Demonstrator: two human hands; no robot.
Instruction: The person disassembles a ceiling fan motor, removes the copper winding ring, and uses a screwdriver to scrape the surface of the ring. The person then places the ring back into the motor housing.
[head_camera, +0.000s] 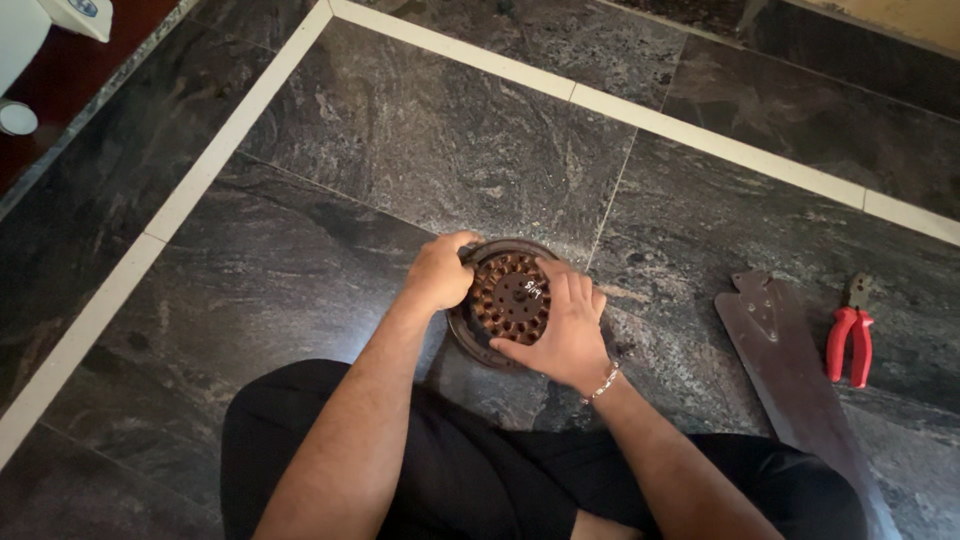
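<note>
A round dark metal motor part (505, 298) with a ring of copper windings lies on the dark stone floor in front of my knees. My left hand (440, 270) grips its left rim, fingers curled over the edge. My right hand (562, 325) lies on the right side of the part, fingers spread across the windings and thumb under the near rim. A chain bracelet sits on my right wrist.
A long dark fan blade (790, 370) lies on the floor to the right, with red-handled pliers (850, 340) beside it. Pale stone strips (640, 112) cross the floor. A white object (60, 15) stands at the top left. My black-trousered legs (480, 470) fill the bottom.
</note>
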